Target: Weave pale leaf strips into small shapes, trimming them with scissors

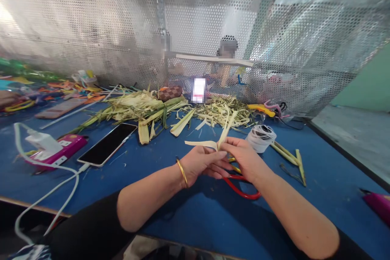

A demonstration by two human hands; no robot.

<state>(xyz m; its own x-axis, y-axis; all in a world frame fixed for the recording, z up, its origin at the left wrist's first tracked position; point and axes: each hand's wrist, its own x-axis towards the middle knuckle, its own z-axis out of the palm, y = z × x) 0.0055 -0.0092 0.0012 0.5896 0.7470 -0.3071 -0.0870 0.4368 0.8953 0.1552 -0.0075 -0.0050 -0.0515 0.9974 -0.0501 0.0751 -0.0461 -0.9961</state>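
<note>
My left hand [203, 163], with a gold bangle at the wrist, meets my right hand [243, 155] just above the middle of the table. Both are closed, fingertips pinching pale plant strips [226, 130] where they come together. Two narrow ends rise up from the pinch, and a flat cream strip [198, 143] bends out to the left over my left hand. The exact join is hidden by my fingers. Red-handled scissors [243, 193] lie on the table under my hands, their blades covered. A roll of white tape-like material [261, 137] stands beside my right hand.
Heaps of dried husk leaves [137, 105] and shredded strips [224, 110] lie along the perforated metal screen [122, 40]. On the left are a phone [108, 144], a magenta power strip [57, 154] and a white cable [76, 189]. Cut stalk pieces [300, 166] lie right.
</note>
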